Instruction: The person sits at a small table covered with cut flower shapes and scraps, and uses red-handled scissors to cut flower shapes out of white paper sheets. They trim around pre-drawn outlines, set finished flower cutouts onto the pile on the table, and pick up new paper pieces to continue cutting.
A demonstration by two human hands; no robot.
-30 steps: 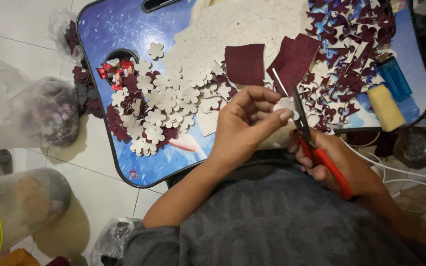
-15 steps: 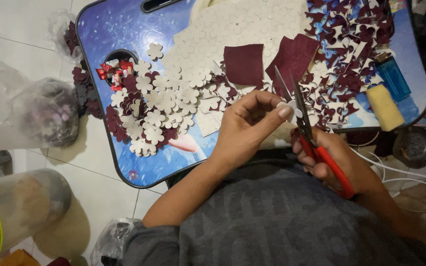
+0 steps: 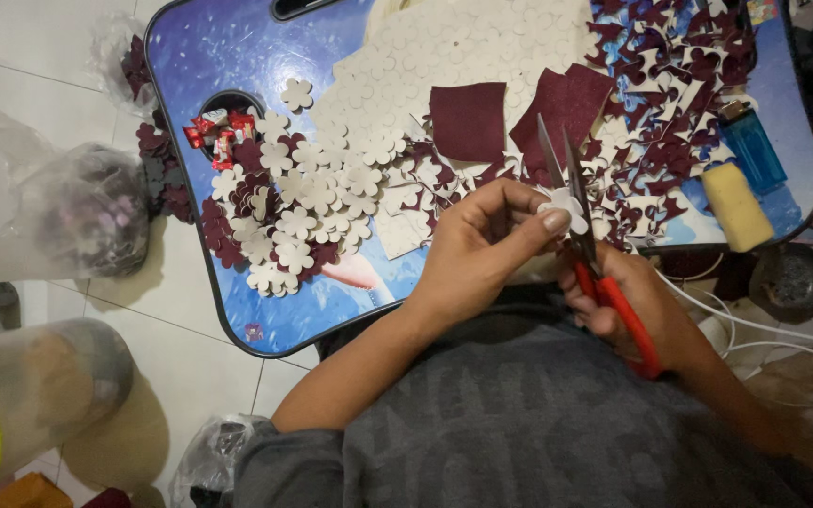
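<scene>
Head view, looking straight down: the left hand point(image 3: 482, 249) pinches a small white flower point(image 3: 565, 205) between thumb and fingertips, right at the blades of the scissors point(image 3: 581, 235). The right hand point(image 3: 637, 306) is closed round the red handles, just right of the left, and the blades stand a little apart, pointing away from the body with the flower at their base. So a piece is being trimmed right now, not yet freed.

How far along? By the look of it, well along. Left of the left hand lies a heap of finished white flowers point(image 3: 303, 226), mixed with maroon ones point(image 3: 223, 235), spread over the blue bench point(image 3: 209, 56). Beyond the hands sits a pale sheet point(image 3: 463, 47) marked all over with flower outlines, so plenty seems left to cut. Two maroon squares point(image 3: 468, 120) lie just past the scissor tips, whole, apparently waiting. Further right, a wide litter of maroon scraps point(image 3: 670, 85) says a lot of cutting is behind us.

Off to the right of the right hand rest a blue lighter point(image 3: 753, 146) and a yellow stick point(image 3: 736, 207). Left of the bench, on the floor, clear bags point(image 3: 87, 216) hold more dark pieces; I can't tell how many.
</scene>
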